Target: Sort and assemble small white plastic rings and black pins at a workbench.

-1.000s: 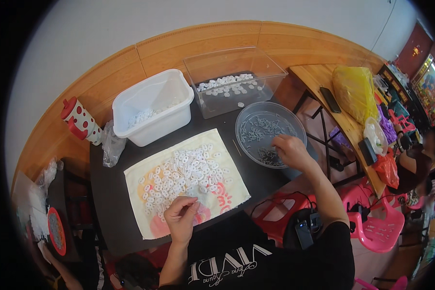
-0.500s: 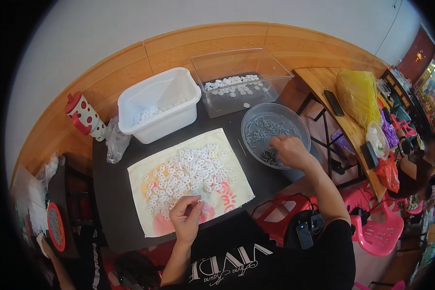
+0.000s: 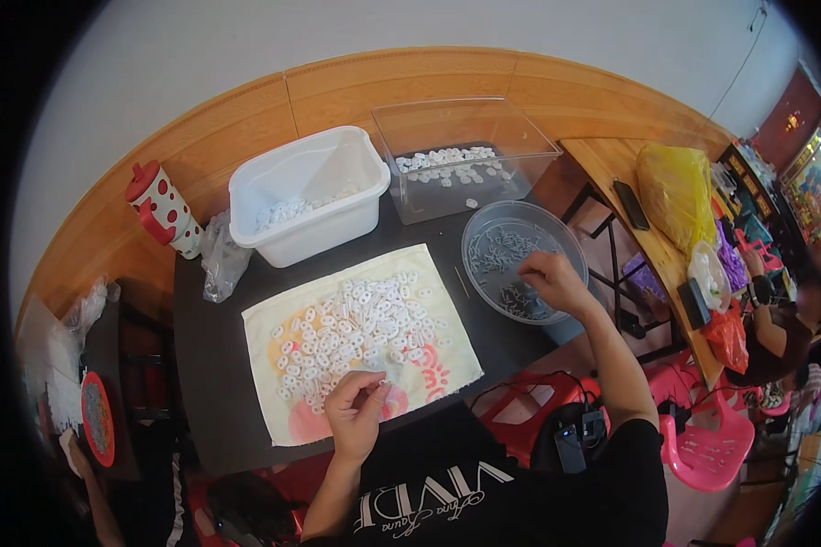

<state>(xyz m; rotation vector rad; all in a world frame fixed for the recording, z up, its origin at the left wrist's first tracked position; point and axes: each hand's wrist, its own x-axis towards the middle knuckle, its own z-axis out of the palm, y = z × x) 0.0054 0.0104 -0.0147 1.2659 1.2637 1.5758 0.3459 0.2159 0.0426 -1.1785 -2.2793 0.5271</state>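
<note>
Your L hand (image 3: 354, 419) pinched over cream towel (image 3: 263, 345) — can't tell on what. R hand (image 3: 558, 284) over clear round tub (image 3: 524, 215) w/ grey screw-like pcs (image 3: 500, 248) — grip unclear. White two-hole pcs (image 3: 360, 321) heaped on towel.

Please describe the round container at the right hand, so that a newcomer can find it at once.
On the dark table, look right of the cream cloth heaped with white pieces. There, in front of the clear rectangular box, stands a round see-through tub with the right hand over it. Its round shape and thin grey pieces set it apart from its neighbours.
</note>
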